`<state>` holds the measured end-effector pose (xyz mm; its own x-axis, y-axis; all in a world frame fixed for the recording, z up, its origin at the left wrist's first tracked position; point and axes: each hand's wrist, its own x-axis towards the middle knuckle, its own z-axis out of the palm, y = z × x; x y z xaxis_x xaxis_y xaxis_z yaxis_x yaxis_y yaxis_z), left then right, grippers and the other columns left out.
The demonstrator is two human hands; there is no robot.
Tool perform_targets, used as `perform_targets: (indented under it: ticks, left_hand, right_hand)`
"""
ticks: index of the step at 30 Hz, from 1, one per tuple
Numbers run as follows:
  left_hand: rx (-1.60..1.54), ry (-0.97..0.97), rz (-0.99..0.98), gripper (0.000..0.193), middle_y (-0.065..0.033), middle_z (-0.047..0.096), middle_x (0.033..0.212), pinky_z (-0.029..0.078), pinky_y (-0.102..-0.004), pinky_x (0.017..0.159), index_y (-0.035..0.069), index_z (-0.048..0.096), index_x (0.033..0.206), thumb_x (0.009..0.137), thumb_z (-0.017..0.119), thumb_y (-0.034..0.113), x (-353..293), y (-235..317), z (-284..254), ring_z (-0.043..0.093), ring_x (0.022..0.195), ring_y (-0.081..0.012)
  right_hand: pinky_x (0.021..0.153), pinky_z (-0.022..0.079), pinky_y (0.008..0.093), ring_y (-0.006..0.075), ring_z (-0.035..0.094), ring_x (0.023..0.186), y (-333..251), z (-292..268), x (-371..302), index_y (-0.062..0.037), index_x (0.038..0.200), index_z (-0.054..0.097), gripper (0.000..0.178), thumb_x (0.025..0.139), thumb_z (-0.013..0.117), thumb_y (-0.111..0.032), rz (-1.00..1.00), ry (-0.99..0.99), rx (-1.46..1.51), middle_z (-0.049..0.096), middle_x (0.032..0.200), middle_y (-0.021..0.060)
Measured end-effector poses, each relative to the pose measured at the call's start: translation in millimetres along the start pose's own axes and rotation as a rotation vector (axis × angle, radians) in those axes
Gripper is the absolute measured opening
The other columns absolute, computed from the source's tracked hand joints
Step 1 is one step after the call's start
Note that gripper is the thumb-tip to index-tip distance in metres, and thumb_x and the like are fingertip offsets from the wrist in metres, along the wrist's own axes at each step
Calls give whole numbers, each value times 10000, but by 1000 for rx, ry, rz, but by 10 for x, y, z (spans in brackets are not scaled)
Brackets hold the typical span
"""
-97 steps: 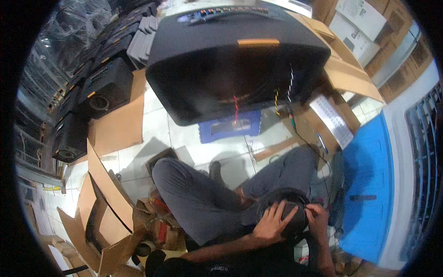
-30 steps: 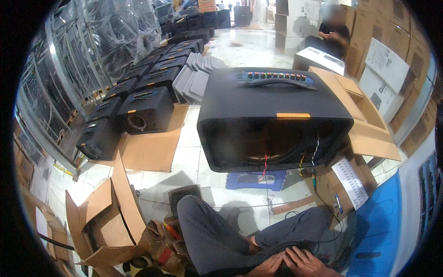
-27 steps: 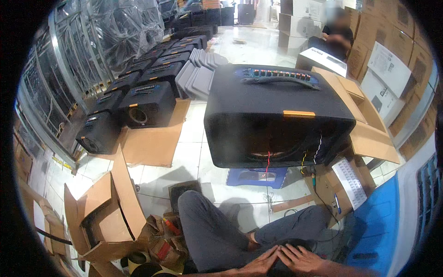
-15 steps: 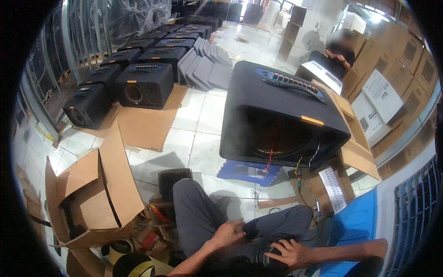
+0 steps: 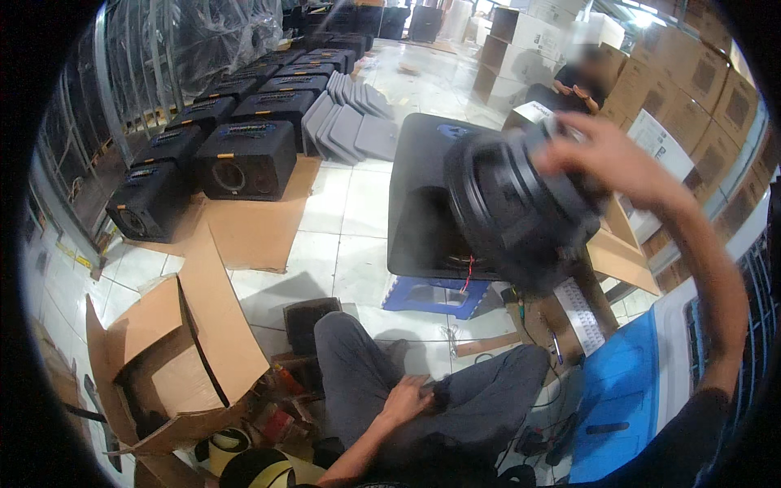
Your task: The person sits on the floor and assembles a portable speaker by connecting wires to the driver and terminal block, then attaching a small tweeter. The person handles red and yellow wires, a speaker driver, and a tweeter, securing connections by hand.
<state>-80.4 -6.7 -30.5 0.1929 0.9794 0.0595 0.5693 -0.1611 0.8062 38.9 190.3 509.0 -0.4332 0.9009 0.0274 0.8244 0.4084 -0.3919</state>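
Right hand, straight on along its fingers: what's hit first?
Likely the cabinet: the speaker in the right hand overlaps it in view and would lead. Depth is unclear, so I can't judge the gap.

Fisheye view, edges curving into black. A ceiling light (image 5: 643, 16) glows upper right; the white floor (image 5: 362, 207) shines, shadowed lower down. The right hand (image 5: 606, 159) and black speaker (image 5: 521, 207) blur.
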Motion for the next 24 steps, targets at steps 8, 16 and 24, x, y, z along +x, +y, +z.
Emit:
perform_targets:
  ticks: [8,16,24]
  left_hand:
    - [-13,62,-15,510,-238,651,1272,489,-466,1039,13,626,1336,905,722,268,9,-17,38,579,1232,-400]
    - [-34,45,-13,503,-222,629,1315,475,-454,1059,12,616,1336,911,707,266,-11,9,-4,552,1271,-394]
    - [-45,54,-31,510,-216,646,1303,489,-458,1046,25,641,1330,910,716,304,-3,10,6,577,1249,-383]
  right_hand:
    - [900,511,743,580,458,1313,-192,104,1160,-36,1496,470,1103,661,706,-716,286,-100,-94,418,1515,316]
    - [971,439,786,573,366,1399,-138,272,1433,-69,1505,463,1047,692,714,-680,340,-188,-86,384,1565,278]
    - [982,413,805,570,382,1392,-33,348,1597,-100,1493,487,995,699,730,-649,346,-146,-110,441,1531,269]
